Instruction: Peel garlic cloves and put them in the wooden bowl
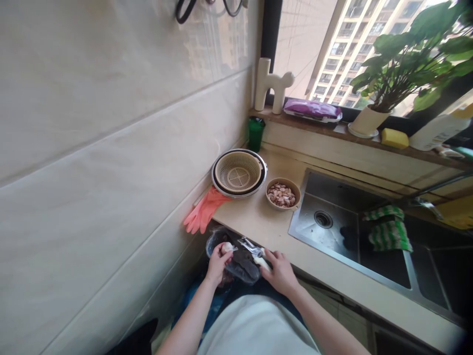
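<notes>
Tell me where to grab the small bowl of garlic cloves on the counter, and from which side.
Grip the small bowl by its rim on the near side, the one facing the person. It stands upright and open on the counter, so a pinch over the rim should work. The colander crowds its left and the sink edge its right, while the near side looks free. Both hands are occupied now.

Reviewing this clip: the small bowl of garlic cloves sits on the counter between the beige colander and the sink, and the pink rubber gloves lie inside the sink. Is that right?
Not quite. The head view shows the pink rubber gloves hanging over the counter's left edge, beside the beige colander, not in the sink. The small bowl of garlic cloves does sit between colander and sink.
</notes>
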Motion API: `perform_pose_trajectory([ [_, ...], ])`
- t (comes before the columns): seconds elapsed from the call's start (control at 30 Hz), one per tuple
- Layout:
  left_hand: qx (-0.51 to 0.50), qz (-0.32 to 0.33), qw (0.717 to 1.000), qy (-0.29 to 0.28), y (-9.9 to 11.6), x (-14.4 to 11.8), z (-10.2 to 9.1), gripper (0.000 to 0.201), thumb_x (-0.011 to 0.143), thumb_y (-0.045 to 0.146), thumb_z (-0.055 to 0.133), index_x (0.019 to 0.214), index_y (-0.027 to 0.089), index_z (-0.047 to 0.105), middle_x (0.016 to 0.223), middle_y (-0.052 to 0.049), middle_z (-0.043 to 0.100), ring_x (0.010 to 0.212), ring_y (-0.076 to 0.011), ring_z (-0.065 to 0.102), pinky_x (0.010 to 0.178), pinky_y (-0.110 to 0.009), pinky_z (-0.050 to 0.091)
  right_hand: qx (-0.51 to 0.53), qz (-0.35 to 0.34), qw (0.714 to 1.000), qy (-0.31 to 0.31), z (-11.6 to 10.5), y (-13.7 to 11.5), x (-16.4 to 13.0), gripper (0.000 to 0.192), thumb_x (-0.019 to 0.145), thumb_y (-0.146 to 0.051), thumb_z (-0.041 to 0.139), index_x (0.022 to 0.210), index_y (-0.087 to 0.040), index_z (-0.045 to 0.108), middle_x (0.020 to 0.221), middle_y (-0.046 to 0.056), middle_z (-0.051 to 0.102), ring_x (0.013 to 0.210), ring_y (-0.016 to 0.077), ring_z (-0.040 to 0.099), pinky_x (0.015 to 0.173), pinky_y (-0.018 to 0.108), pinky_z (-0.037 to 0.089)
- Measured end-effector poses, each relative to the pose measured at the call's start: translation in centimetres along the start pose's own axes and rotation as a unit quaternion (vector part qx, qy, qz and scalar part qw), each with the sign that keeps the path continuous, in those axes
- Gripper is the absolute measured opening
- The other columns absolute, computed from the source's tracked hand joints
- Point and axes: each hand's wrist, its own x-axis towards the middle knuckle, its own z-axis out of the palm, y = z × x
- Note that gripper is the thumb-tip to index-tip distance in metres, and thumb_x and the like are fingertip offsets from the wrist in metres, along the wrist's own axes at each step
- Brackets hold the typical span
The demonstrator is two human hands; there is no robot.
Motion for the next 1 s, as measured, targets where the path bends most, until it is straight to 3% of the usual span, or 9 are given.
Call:
perform_pose_trajectory([
  [0.1,-0.009,0.006,1.000,-0.006,0.2,0.1,-0.1,0.054,0.055,0.014,0.079,0.102,0.018,0.052,0.081,-0.002,0.064,0.061,-0.0102,0.059,0.053,-0.019,0.044,-0.017,-0.020,0.999,0.039,-0.4,0.0,1.5,0.052,0.080,-0.043,0.050,0.127,-0.021,0.047,0.097,0.009,0.060,0.088,0.0242,0.055,0.078,0.033,0.043],
  [0.2,0.004,0.046,0.998,-0.036,0.4,0.0,-0.3,0.055,0.056,0.014,0.076,0.106,0.018,0.054,0.091,-0.004,0.064,0.071,-0.0116,0.060,0.059,-0.020,0.045,-0.126,0.038,0.985,0.108,-1.7,4.3,2.1,0.050,0.081,-0.043,0.048,0.124,-0.016,0.050,0.096,0.013,0.059,0.088,0.0277,0.054,0.077,0.038,0.042],
  [0.27,0.028,0.077,0.995,-0.055,0.5,-0.3,-0.4,0.054,0.058,0.015,0.075,0.108,0.018,0.055,0.098,-0.006,0.063,0.080,-0.0137,0.060,0.067,-0.021,0.047,-0.184,0.074,0.973,0.116,-2.3,7.3,2.4,0.053,0.080,-0.044,0.049,0.124,-0.015,0.049,0.099,0.014,0.058,0.091,0.0310,0.052,0.076,0.042,0.042],
  [0.37,0.067,0.096,0.990,-0.081,1.0,-0.7,-0.4,0.055,0.060,0.017,0.073,0.111,0.017,0.056,0.102,-0.007,0.062,0.082,-0.0158,0.060,0.070,-0.025,0.048,-0.198,0.067,0.970,0.124,-2.4,8.4,3.1,0.060,0.077,-0.050,0.052,0.127,-0.017,0.046,0.110,0.017,0.054,0.105,0.0377,0.046,0.084,0.052,0.038],
  [0.5,0.096,0.092,0.982,-0.134,1.6,-1.5,0.0,0.061,0.063,0.017,0.068,0.121,0.018,0.049,0.107,-0.009,0.060,0.078,-0.0163,0.061,0.069,-0.028,0.051,-0.039,-0.023,0.989,0.138,-0.6,2.7,3.9,0.051,0.080,-0.048,0.049,0.125,-0.022,0.048,0.126,0.014,0.047,0.121,0.0353,0.037,0.100,0.051,0.029],
  [0.57,0.120,0.122,0.973,-0.154,1.8,-1.7,0.2,0.059,0.063,0.015,0.069,0.119,0.019,0.050,0.108,-0.009,0.060,0.085,-0.0172,0.060,0.075,-0.028,0.050,0.109,-0.073,0.989,0.068,1.2,-1.2,4.7,0.042,0.084,-0.043,0.045,0.119,-0.022,0.052,0.120,0.011,0.053,0.112,0.0277,0.048,0.096,0.042,0.039],
  [0.67,0.158,0.163,0.958,-0.172,1.9,-1.6,0.3,0.048,0.063,0.015,0.070,0.107,0.018,0.053,0.100,-0.007,0.062,0.088,-0.0178,0.060,0.080,-0.029,0.048,0.284,-0.060,0.956,-0.031,4.0,-5.4,6.4,0.040,0.081,-0.042,0.052,0.114,-0.021,0.056,0.106,0.007,0.063,0.092,0.0217,0.059,0.084,0.037,0.048],
  [0.83,0.173,0.165,0.957,-0.167,1.6,-1.4,0.3,0.042,0.063,0.018,0.072,0.100,0.018,0.051,0.094,-0.006,0.063,0.088,-0.0196,0.061,0.080,-0.031,0.047,0.392,-0.029,0.917,-0.062,6.4,-7.2,7.5,0.037,0.077,-0.044,0.055,0.103,-0.018,0.061,0.091,0.004,0.068,0.083,0.0213,0.062,0.078,0.035,0.050],
  [1.0,0.201,0.205,0.947,-0.147,1.4,-1.7,0.6,0.042,0.066,0.019,0.069,0.105,0.018,0.053,0.104,-0.008,0.061,0.096,-0.0203,0.058,0.088,-0.033,0.044,0.395,-0.005,0.918,-0.037,6.2,-8.2,7.1,0.029,0.084,-0.045,0.042,0.095,-0.028,0.063,0.087,-0.002,0.068,0.083,0.0218,0.063,0.077,0.035,0.051],
])
